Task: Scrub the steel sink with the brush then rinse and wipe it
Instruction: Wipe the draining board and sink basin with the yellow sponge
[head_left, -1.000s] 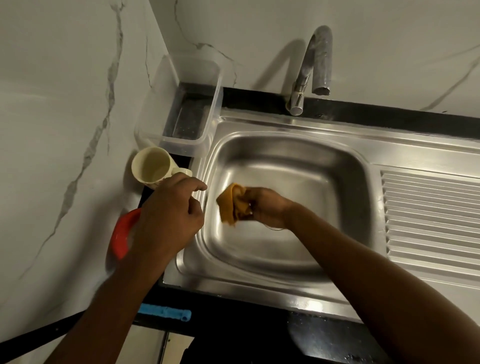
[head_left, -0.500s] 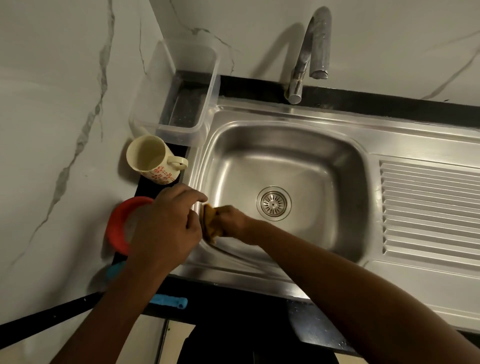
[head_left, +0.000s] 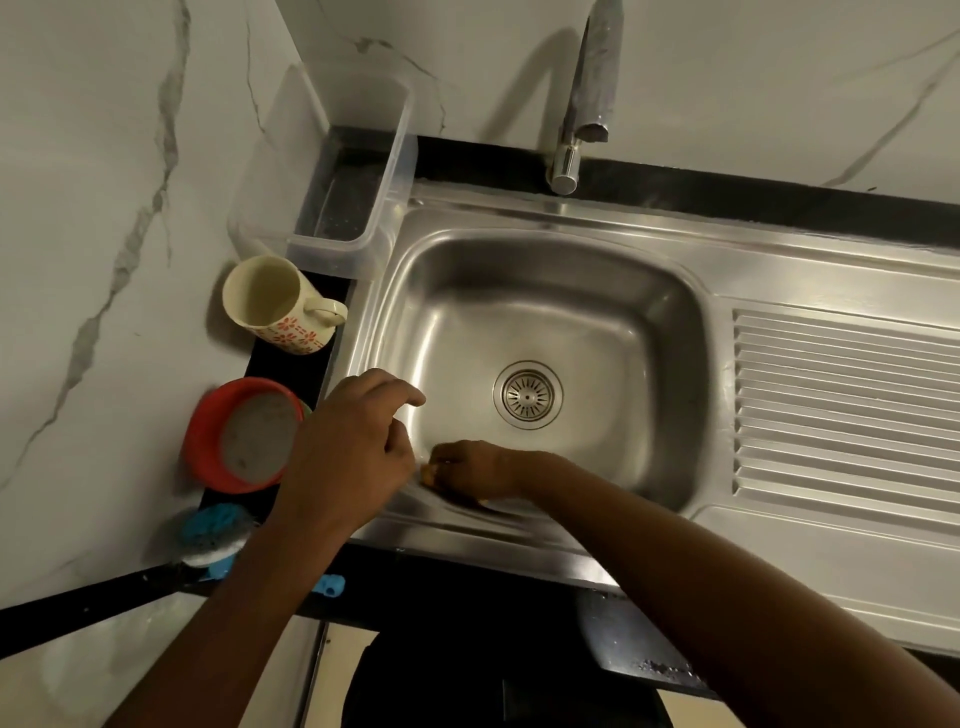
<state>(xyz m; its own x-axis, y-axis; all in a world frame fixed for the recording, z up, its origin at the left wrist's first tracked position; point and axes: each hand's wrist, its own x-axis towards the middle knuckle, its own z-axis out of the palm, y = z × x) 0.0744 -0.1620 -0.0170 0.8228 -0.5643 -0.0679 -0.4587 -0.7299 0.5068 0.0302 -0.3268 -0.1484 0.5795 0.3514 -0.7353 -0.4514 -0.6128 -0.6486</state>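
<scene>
I see my right hand (head_left: 470, 470) pressed into the near left corner of the sink (head_left: 545, 291), fingers curled over a yellow cloth (head_left: 426, 474) that is mostly hidden beneath it. My left hand (head_left: 353, 452) sits over the left rim, loosely curled and holding nothing. The brush (head_left: 213, 530) lies on the counter to the left.

a: entry one, the carrier?
b: black countertop (head_left: 727, 195), set along a marbled wall, front edge showing at the bottom.

a: fitted into it?
b: steel sink (head_left: 571, 322), single basin, ribbed drainboard (head_left: 841, 405) on the right. tap (head_left: 566, 156) at the back strip.

a: on the narrow strip left of the basin, back to front?
b: clear plastic tub (head_left: 332, 254) in the corner, against the sink's edge. cream mug (head_left: 280, 312), red flower print, handle toward the sink. red bowl (head_left: 208, 441), near the mug. blue brush (head_left: 215, 525) at the front edge, partly hidden.
</scene>
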